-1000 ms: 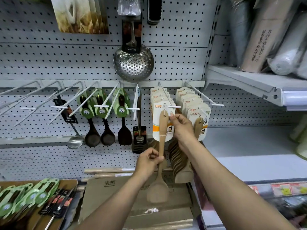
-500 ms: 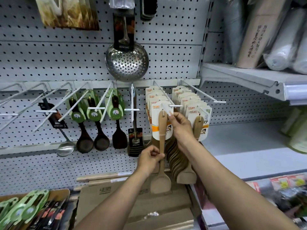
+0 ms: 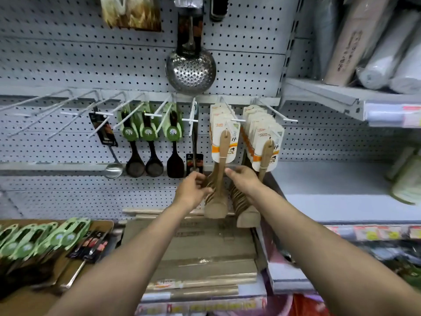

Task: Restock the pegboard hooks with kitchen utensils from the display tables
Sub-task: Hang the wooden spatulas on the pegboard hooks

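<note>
Wooden spatula (image 3: 222, 169) on card hangs at front of its hook (image 3: 230, 115), centre of pegboard; light, stiff, prob. swings; grip mid-handle; left hand (image 3: 192, 190) and right hand (image 3: 242, 181) flank handle, fingers loosely curled, contact w/ handle can't tell.

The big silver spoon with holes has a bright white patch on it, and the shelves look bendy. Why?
Head view: the bright patch on the perforated skimmer is glare from overhead light on shiny metal. Head view: the wide-angle lens bows the shelf edge and the pegboard lines near the borders. Head view: both hands and the green-carded utensils at the lower left look slightly smeared.
</note>
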A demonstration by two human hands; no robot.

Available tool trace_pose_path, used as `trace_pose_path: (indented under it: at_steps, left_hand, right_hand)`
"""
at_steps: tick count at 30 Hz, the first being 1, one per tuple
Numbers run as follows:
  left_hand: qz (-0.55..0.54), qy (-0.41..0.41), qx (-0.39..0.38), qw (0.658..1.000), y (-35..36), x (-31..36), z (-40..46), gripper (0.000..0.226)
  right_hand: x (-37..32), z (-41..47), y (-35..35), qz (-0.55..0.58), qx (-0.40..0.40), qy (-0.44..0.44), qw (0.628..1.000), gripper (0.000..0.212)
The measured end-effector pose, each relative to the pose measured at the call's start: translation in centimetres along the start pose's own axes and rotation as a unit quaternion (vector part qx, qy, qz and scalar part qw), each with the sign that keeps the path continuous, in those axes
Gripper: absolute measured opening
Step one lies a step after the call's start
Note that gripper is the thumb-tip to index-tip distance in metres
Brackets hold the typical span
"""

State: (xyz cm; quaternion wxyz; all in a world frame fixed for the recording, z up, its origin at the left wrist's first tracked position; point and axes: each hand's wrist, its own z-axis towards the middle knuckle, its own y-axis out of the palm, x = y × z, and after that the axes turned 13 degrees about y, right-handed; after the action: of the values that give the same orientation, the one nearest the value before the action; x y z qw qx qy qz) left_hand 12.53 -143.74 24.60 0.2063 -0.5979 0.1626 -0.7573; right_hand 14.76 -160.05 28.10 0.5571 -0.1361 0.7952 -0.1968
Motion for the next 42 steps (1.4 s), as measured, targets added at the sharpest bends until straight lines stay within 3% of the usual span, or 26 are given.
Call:
trace_pose_path:
  at_steps: [4, 8, 11, 16, 19, 30, 42]
  left_hand:
    - [0.168, 0.033, -0.032, 0.985, -5.6, 2.8, -3.8, 0.053]
    - [0.253, 0.064, -0.022, 0.965, -10.7, 5.9, -8.7, 0.058]
    - [0.313, 0.074, -0.001, 0.947, -14.3, 8.3, -12.7, 0.059]
    - [0.381, 0.089, 0.058, 0.918, -19.0, 10.3, -19.3, 0.055]
    - [0.394, 0.08, 0.087, 0.911, -21.3, 9.6, -22.7, 0.053]
    - [0.429, 0.041, 0.162, 0.888, -35.3, 3.8, -35.0, 0.05]
    - [0.494, -0.028, 0.168, 0.853, -56.5, -4.4, -48.7, 0.053]
  right_hand:
    - [-1.1, -4.3, -1.9, -0.164, -0.023, -0.085, 0.983, 0.051]
    - [-3.3, -8.5, -2.7, -0.34, 0.015, -0.21, 0.917, 0.059]
    - [-4.7, -12.3, -2.4, -0.394, 0.035, -0.293, 0.87, 0.06]
    - [-6.3, -19.0, -0.4, -0.402, 0.044, -0.423, 0.811, 0.06]
    - [-6.8, -22.3, 2.0, -0.393, 0.042, -0.461, 0.795, 0.06]
    - [-11.5, -34.3, 16.9, -0.35, 0.002, -0.532, 0.771, 0.058]
    - [-18.4, -49.7, 38.8, -0.341, -0.081, -0.571, 0.743, 0.059]
